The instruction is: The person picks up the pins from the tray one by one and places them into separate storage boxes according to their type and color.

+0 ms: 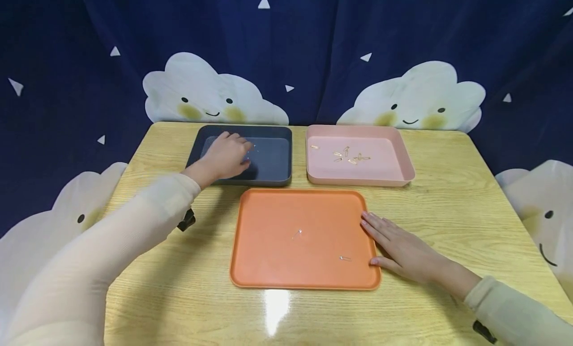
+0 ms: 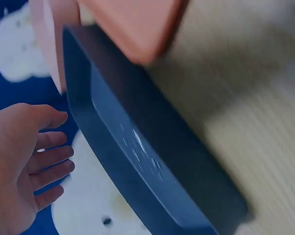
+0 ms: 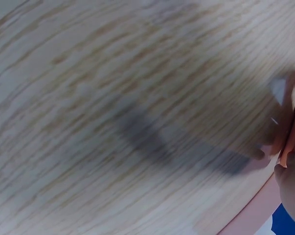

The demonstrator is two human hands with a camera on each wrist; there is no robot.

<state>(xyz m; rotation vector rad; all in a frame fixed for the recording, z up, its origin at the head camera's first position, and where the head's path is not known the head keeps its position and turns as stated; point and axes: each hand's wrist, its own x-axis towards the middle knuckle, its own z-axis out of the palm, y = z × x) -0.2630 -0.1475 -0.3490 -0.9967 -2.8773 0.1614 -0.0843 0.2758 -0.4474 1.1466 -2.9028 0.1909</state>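
My left hand [image 1: 227, 155] is over the dark grey tray [image 1: 278, 179], its fingers loosely bent and nothing showing between them in the left wrist view. Several small silver pins [image 2: 139, 143] lie inside that tray, partly hidden by the hand in the head view. My right hand [image 1: 405, 250] rests at the right edge of the orange tray [image 1: 268, 266], fingertips on the rim and fingers fairly straight. On the orange tray are two silver safety pins: one [image 1: 297, 233] near the middle, another [image 1: 345, 258] toward the lower right.
A pink tray [image 1: 358, 179] stands at the back right with several gold safety pins [image 1: 352, 161] in it. All the trays sit on a light wooden table [image 1: 452, 202]. Behind its far edge hangs a dark blue curtain [image 1: 313, 47] with clouds.
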